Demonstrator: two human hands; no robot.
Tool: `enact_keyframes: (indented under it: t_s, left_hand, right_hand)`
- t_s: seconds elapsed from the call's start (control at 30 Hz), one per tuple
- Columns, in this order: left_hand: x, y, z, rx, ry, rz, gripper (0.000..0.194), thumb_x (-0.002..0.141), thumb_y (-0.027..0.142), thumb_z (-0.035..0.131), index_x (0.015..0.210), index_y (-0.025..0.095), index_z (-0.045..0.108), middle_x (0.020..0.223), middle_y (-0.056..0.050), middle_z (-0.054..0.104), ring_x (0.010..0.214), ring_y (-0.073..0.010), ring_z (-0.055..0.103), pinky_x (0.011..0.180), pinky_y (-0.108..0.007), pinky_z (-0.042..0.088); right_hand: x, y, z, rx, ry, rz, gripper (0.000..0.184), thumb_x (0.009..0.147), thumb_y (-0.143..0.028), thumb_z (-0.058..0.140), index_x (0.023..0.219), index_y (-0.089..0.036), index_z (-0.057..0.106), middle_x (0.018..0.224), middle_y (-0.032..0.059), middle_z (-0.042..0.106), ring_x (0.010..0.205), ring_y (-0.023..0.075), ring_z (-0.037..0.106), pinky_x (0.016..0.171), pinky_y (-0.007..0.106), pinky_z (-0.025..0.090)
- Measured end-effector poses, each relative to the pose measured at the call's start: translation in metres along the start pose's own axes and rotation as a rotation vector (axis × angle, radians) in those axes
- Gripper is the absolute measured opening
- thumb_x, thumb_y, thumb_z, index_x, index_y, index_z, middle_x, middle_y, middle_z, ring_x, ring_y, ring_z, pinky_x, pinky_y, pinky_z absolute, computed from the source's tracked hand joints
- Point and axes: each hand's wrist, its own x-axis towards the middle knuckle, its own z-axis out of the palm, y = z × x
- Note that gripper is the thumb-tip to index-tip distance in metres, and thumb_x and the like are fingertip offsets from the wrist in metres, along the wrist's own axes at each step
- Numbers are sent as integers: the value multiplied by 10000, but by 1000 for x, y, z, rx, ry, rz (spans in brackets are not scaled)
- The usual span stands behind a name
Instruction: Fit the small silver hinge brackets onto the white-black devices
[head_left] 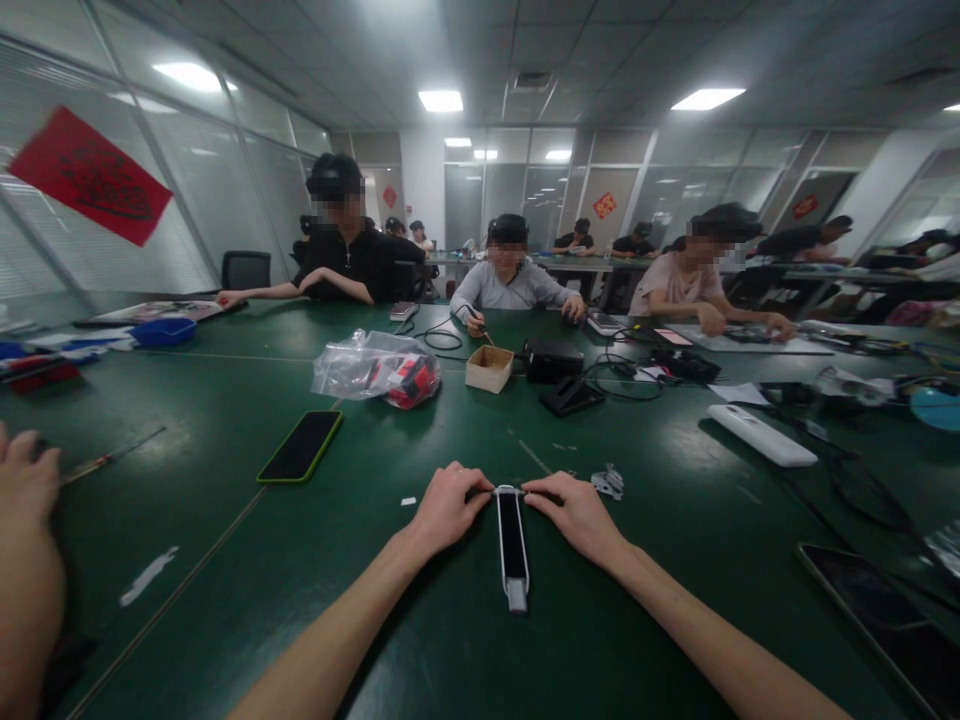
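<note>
A slim white-edged device with a long dark face (pixel 513 535) lies lengthwise in front of me on the green table (pixel 420 650). Its near end has a pale grey tip. My left hand (pixel 450 507) pinches at the left corner of the far end, thumb and fingers together. At the opposite corner, my right hand (pixel 576 512) does the same. The fingertips hide the exact points of contact. A crumpled grey scrap (pixel 607 482) lies just beyond my right hand, and a small white scrap (pixel 408 501) is left of my left hand.
A green-edged phone (pixel 301 447), a plastic bag (pixel 375 368), an open box (pixel 489 369) and a white handset (pixel 761 436) lie farther off. A dark phone (pixel 877 610) is at right. Another person's hand (pixel 26 480) rests at left near a screwdriver (pixel 109 458). People sit opposite.
</note>
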Motion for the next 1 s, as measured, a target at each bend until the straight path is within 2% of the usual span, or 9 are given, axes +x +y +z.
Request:
enact_keyframes:
  t_s: [0.23,0.43,0.6,1.0]
  left_hand:
    - [0,-1,0,7,-5,-1,111,852,204,566,899,226,665,900,-7,674,883,-183,537,757,-299,389]
    - [0,-1,0,-3,-4,-1,106,847,203,574,892,226,668,885,-3,671,866,-178,538,746,-290,390]
    - [-1,0,-1,0,-9,-11,113,850,205,568,898,223,669,890,-11,669,871,-182,536,753,-298,389]
    - [-1,-1,0,-8,-13,-6,113,858,207,562,902,224,664,898,-9,669,880,-180,533,755,-296,384]
  right_hand:
    - [1,5,2,27,-7,-32,195,855,-313,553,957,-258,710,926,26,716,850,191,618,782,333,455]
    - [2,4,2,101,-11,69,213,814,-340,586,959,-246,712,914,27,713,836,191,622,773,326,459]
    - [2,-3,0,131,16,173,201,757,-321,627,904,-211,707,807,14,696,717,160,603,664,282,450]
    - [2,-7,-1,159,20,192,138,729,-290,642,815,-204,708,717,-5,669,655,148,569,627,274,417]
